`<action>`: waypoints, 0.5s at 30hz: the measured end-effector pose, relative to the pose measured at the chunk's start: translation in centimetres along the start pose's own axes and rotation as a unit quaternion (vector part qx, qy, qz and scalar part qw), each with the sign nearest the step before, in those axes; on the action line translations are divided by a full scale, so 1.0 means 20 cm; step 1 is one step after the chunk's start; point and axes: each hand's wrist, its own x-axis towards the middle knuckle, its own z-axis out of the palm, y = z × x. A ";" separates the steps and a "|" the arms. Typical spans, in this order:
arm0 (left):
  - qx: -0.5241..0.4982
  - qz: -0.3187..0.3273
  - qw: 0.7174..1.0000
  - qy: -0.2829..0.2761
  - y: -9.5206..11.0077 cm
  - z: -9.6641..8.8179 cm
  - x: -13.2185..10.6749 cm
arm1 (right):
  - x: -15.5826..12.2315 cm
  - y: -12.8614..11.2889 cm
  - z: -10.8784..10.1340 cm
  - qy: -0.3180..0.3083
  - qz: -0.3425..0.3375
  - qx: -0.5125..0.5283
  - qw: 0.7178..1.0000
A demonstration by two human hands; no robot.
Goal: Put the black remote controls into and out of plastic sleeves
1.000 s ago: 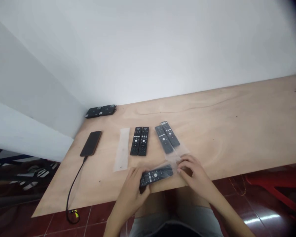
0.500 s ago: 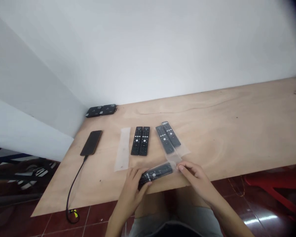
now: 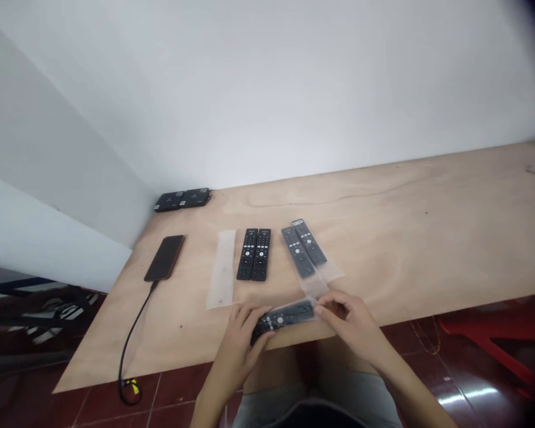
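Observation:
Near the table's front edge, my left hand [image 3: 246, 330] grips one end of a black remote control [image 3: 289, 314]. A clear plastic sleeve covers much of that remote. My right hand [image 3: 345, 318] pinches the sleeve's end [image 3: 315, 303] between thumb and fingers, just past the remote's right end. Beyond my hands, two bare black remotes [image 3: 253, 254] lie side by side. To their right rest two more remotes [image 3: 304, 248] in translucent sleeves, slanted. An unfilled plastic sleeve [image 3: 222, 268] lies flat to the left of the bare pair.
A phone [image 3: 164, 258] with a black cable [image 3: 136, 324] plugged in lies at the left; the cable hangs over the table edge. Two black boxes [image 3: 182, 200] stand in the far left corner against the wall. A red plastic chair [image 3: 485, 342] is at the lower right.
My right hand has shifted slightly left, closer to the remote's end, drawing the sleeve end in with it. My left hand keeps its grip; the other things lie as before.

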 end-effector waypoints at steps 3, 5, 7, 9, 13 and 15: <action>-0.009 0.004 1.000 -0.027 0.00 -0.02 0.01 | 0.01 -0.01 -0.01 0.020 -0.022 0.012 0.999; -0.017 0.004 0.999 -0.042 0.00 -0.03 0.01 | 0.01 -0.03 -0.02 0.031 -0.023 0.035 0.999; -0.021 -0.001 0.999 -0.044 0.00 -0.04 0.01 | 0.01 -0.04 -0.02 0.028 -0.004 0.090 0.996; -0.025 -0.009 0.999 -0.031 -0.01 -0.03 0.01 | 0.00 -0.04 -0.02 0.020 0.015 0.169 0.985; -0.030 -0.013 0.999 0.009 -0.02 -0.03 0.00 | 0.00 -0.04 -0.04 0.025 0.006 0.197 0.980; -0.030 -0.009 0.999 0.018 -0.03 -0.02 0.00 | 0.01 -0.04 -0.05 0.007 -0.012 0.151 0.988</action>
